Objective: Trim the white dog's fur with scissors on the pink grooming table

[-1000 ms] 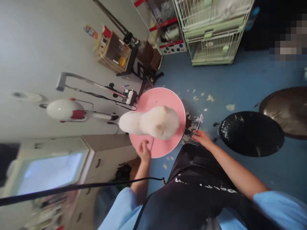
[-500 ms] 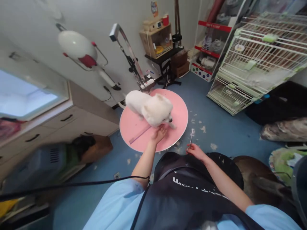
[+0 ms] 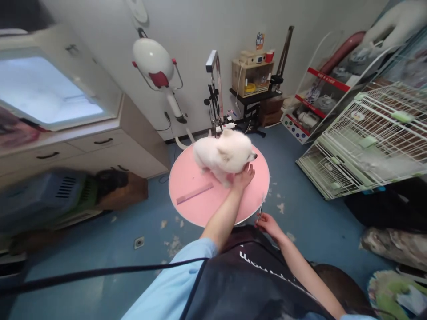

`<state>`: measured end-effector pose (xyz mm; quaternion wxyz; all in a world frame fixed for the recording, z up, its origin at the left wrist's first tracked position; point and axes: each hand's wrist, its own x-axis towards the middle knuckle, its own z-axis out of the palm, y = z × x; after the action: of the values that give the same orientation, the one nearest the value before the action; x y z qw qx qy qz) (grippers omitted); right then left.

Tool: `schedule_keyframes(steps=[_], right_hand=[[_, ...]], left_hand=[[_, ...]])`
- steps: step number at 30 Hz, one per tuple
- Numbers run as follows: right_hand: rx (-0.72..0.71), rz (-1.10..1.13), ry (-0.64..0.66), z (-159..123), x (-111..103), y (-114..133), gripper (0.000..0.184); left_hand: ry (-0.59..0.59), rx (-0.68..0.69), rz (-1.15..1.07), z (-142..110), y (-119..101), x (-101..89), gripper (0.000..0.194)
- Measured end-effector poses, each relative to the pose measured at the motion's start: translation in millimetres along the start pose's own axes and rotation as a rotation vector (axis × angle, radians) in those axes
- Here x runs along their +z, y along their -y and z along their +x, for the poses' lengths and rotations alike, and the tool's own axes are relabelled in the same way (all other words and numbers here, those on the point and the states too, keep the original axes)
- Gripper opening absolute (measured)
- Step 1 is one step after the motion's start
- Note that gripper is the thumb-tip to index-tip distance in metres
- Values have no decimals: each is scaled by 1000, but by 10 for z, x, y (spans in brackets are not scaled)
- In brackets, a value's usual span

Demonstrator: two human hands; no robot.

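A small white dog (image 3: 230, 153) sits on a round pink table (image 3: 187, 178), its head turned to the right. My left hand (image 3: 244, 175) is under the dog's chin, fingers spread and touching the fur of its muzzle or neck. In my right hand (image 3: 267, 223), near the table's front edge, is a pair of scissors (image 3: 260, 209) with the blades pointing up and away from me. A pinkish comb (image 3: 195, 194) lies flat on the table, left of my left forearm.
A grooming arm post (image 3: 215, 84) and a white-and-red stand dryer (image 3: 155, 64) stand behind the table. Wire cages (image 3: 367, 138) are at right, drawers (image 3: 96, 146) at left. Fur clumps (image 3: 174, 245) litter the blue floor.
The dog has lifted its head and now sits more upright, facing right. My left hand has moved up and right with its chin. The view has shifted; the scissors stay in my right hand.
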<state>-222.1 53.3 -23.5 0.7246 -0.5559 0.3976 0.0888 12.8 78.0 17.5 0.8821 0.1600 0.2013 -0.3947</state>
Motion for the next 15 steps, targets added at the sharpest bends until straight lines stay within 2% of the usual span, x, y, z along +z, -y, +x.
schedule_keyframes(steps=[3,5,8,11,15], right_hand=[[7,49,-30,126,-127,55,51],[15,46,-16,259,-240,152,52],[16,-41,59,566,-436,422,54],[21,-146,163,960,-664,788,54],[35,-275,321,1446,-939,1244,49]], left_hand=[[57,18,-81,51,13,168,36],[32,-17,-65,73,42,233,29],[-27,-31,-23,108,94,301,22],[-35,131,-81,99,89,413,18],[-133,363,-236,-48,-20,622,28]])
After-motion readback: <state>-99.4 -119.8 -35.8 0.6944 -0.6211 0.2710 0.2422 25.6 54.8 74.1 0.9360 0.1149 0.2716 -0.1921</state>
